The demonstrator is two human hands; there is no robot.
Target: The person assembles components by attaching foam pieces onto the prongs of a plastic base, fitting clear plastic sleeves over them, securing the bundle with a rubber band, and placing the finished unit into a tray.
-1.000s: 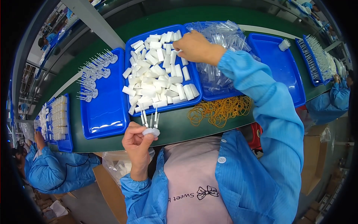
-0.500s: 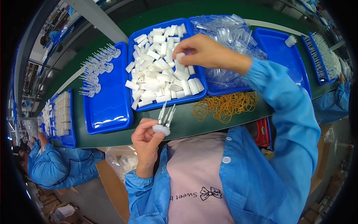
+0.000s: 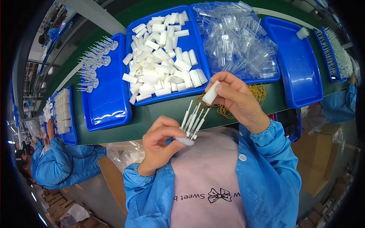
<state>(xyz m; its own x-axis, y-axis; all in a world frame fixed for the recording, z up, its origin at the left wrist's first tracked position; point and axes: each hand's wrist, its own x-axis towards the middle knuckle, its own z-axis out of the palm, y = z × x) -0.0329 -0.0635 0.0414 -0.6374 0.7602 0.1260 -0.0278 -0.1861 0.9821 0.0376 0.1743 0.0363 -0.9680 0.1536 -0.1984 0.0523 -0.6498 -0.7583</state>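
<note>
My left hand (image 3: 159, 142) holds a small bunch of thin white stick-like parts (image 3: 193, 121) by their flat bases, tips pointing up and to the right. My right hand (image 3: 237, 99) pinches a white cap (image 3: 211, 92) just above the tips of those sticks. Both hands are over my chest, at the near edge of the green table (image 3: 152, 117). Behind them a blue tray (image 3: 192, 89) holds a heap of white caps (image 3: 161, 59).
A blue tray (image 3: 106, 106) to the left carries several finished stick parts (image 3: 93, 64). Clear plastic sleeves (image 3: 239, 41) fill another tray, with an almost bare blue tray (image 3: 300, 72) to the right. Yellow rubber bands (image 3: 260, 91) lie on the table. A person in blue (image 3: 61, 163) sits at my left.
My right hand left the heap with one white cap and came down to the stick tips. My left hand rose slightly toward it with the bunch.
</note>
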